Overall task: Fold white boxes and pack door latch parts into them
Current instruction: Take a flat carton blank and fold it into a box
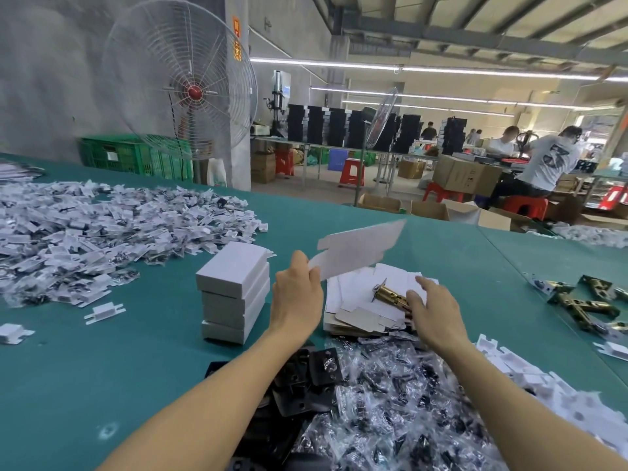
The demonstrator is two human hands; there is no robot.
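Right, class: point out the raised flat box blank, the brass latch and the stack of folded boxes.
flat box blank (360,248), head view, middle of its white panel.
brass latch (390,295), head view, its brass barrel.
stack of folded boxes (234,263), head view, top box's lid.

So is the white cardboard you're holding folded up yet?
No, flat: the white cardboard is one unfolded sheet pinched by the left hand.

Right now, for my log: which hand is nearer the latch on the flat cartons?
Right. The right hand is just right of the latch; the left hand, holding a flat carton, is farther left.
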